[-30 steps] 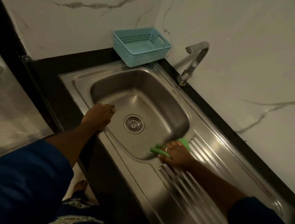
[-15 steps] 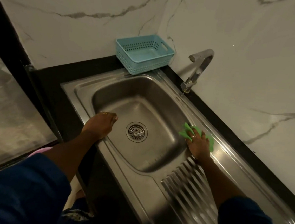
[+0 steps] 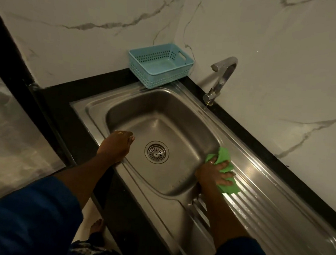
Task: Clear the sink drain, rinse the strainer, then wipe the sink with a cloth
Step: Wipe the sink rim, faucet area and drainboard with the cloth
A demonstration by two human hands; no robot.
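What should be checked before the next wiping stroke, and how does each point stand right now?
1. Cloth under the right hand, pressed flat on the right edge of the sink: ok.
2. Left hand rests on the front edge, away from the cloth: ok.
3. Strainer sits in the drain, no debris visible on it: ok.
4. Tap shows no running water: ok.
5. Basket stands at the back corner, apart from both hands: ok.
6. Bowl surface free of residue: cannot tell, the light is too dim.
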